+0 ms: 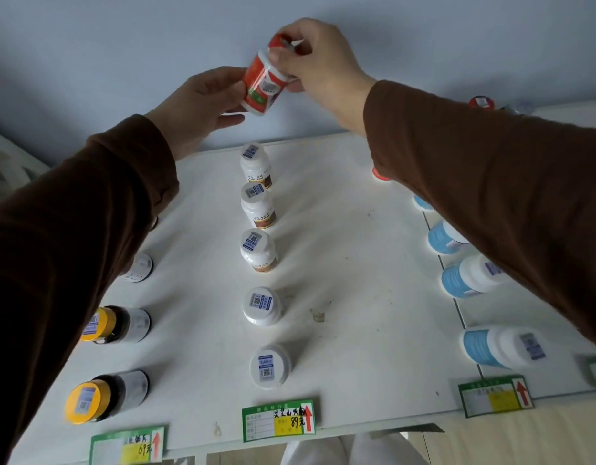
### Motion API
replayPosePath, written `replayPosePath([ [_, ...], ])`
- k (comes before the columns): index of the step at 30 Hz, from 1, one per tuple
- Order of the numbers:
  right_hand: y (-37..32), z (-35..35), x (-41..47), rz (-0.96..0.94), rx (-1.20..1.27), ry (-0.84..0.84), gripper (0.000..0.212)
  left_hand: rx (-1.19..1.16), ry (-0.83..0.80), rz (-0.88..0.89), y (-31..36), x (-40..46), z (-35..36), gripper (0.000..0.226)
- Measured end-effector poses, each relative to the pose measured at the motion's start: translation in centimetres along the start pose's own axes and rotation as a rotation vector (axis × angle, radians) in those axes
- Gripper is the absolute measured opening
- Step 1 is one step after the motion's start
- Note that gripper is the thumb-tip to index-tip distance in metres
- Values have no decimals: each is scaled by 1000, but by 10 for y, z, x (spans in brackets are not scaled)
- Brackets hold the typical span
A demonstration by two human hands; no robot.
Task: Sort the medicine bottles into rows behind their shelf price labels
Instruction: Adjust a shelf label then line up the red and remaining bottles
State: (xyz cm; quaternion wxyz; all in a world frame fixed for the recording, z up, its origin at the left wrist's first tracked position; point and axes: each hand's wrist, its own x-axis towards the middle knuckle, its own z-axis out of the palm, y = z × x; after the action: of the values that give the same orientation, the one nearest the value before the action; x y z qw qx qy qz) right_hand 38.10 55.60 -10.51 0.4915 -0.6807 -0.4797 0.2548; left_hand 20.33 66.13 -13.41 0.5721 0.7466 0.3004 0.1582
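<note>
1. Both my hands are raised beyond the far edge of the white shelf board (340, 263), above the table. My right hand (318, 58) curls over the cap end of the red-labelled medicine bottle (261, 80); my left hand (202, 102) steadies its base with thumb and loosely bent fingers.
2. I judge the best move is to read the label, then find the matching price label; another red-capped bottle (381, 174) stands near the far right corner.
3. The bottle is tilted, long axis running cap up-right to base down-left, off upright.
</note>
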Motion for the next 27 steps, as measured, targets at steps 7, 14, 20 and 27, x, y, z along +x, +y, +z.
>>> replayPosePath([
  [7, -11, -48, -52, 154, 210, 30, 41, -375, -165, -95, 31, -26, 41, 45],
  [14, 1, -129, -128, 222, 195, 32, 39, -293, -457, -154, 73, -44, 121, 49],
  [20, 27, -232, -202, 141, 200, 20, 30, -121, -564, -75, 122, -52, 242, 45],
  [27, 60, -375, -288, 99, 59, -76, 33, -34, -472, 43, 169, -69, 421, 53],
])
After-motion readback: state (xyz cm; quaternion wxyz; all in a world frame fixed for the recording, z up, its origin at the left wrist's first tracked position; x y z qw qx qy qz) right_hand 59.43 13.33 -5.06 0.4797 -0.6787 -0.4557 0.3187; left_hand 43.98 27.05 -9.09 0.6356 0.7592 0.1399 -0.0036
